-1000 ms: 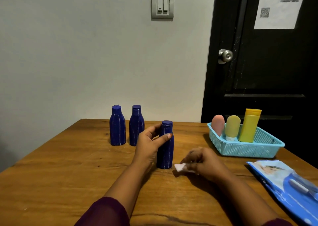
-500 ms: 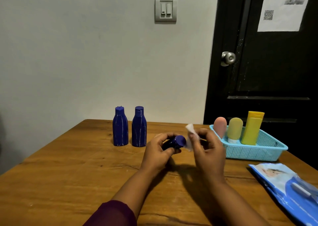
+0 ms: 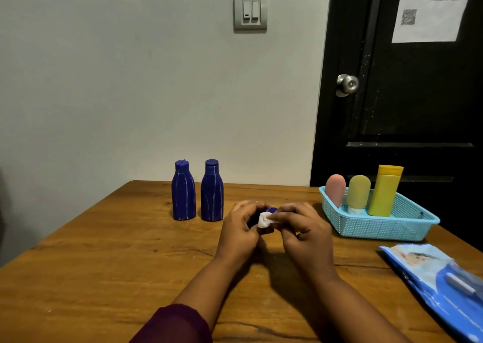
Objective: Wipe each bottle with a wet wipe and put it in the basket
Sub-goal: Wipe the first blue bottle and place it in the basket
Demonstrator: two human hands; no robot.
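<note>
Down from above the cap half a second ago, the wipe [image 3: 263, 220] now presses onto it, and the hands have closed in. Left of centre, two standing bottles [image 3: 183, 191] wait side by side. At centre the left hand [image 3: 239, 229] wraps round the bottle [image 3: 271, 210]. Only its blue cap shows, aimed at the right hand [image 3: 304, 234], which pinches the one wipe against it. Its long axis seems to run across the frame, though I cannot be sure. The basket [image 3: 379, 229] lies right of the hands, nearer the right hand, and holds three: pink bottle [image 3: 335, 189], green bottle [image 3: 358, 191], yellow bottle [image 3: 385, 189]. One pack [image 3: 441, 277] lies at lower right.
</note>
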